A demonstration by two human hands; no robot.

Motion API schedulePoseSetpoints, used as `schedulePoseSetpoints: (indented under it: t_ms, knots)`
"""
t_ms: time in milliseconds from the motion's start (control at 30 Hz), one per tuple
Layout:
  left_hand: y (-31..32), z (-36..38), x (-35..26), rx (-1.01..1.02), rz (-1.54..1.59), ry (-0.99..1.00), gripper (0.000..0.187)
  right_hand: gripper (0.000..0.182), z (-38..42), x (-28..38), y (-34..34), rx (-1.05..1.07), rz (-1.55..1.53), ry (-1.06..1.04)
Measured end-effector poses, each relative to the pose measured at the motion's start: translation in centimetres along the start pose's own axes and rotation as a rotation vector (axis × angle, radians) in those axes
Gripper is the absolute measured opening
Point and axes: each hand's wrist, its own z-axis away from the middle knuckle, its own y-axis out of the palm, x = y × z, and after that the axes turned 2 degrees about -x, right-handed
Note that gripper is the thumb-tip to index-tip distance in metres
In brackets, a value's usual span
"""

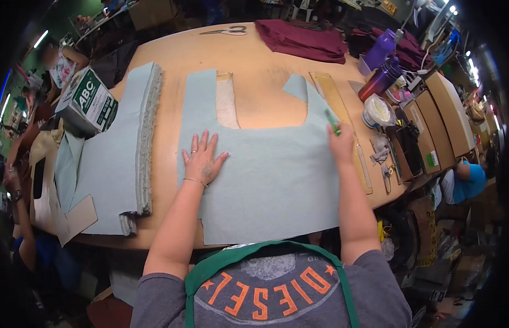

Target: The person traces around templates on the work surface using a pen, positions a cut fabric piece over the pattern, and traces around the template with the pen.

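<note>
A pale blue-green fabric piece (265,180) with a wide cut-out at its far edge lies flat before me on the wooden table (172,49). My left hand (202,156) rests on its left part, fingers spread, holding nothing. At the right edge of the fabric, my right hand (342,139) grips a green pen (333,121), its tip near the cloth. A fabric flap (296,87) is folded over at the top right. Tan pattern strips (337,101) lie beside and partly under the fabric on the right; another pale strip (227,101) shows inside the cut-out.
To the left is a thick stack of similar fabric (115,169) beside an ABC box (89,101). Scissors (227,31) and maroon cloth (301,41) lie at the far side. Bottles (381,76), a tub (378,111) and cardboard boxes (448,112) line the right. Other people are around.
</note>
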Motion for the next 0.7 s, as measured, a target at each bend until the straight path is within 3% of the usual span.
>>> schedulePoseSetpoints:
  t_ms: [167, 267, 367, 467, 567, 667, 700]
  knots:
    - [-0.3, -0.1, -0.2, -0.003, -0.014, -0.01, 0.061, 0.04, -5.8, -5.7, 2.3, 0.185, 0.383, 0.378]
    - [-0.1, -0.2, -0.1, -0.017, -0.004, -0.012, 0.061, 0.042, -7.7, -5.9, 3.9, 0.519, 0.379, 0.428]
    - [0.2, -0.1, 0.1, -0.031, 0.0, -0.004, 0.061, 0.035, -8.5, -3.5, 4.3, 0.719, -0.006, 0.59]
    - [0.3, -0.1, 0.1, -0.031, -0.005, -0.001, 0.062, 0.037, -9.1, -2.6, 4.4, 0.966, -0.482, 0.425]
    - [0.1, -0.2, 0.0, -0.029, -0.006, -0.002, 0.062, 0.04, -10.7, -3.0, 5.8, 0.601, -0.525, 0.216]
    - [0.2, -0.1, 0.0, -0.032, -0.004, -0.005, 0.062, 0.04, -11.7, -4.9, 6.4, 0.06, -0.054, -0.004]
    - [0.3, -0.1, 0.0, -0.035, -0.004, -0.004, 0.063, 0.038, -11.2, -5.3, 6.0, 0.009, 0.034, -0.038]
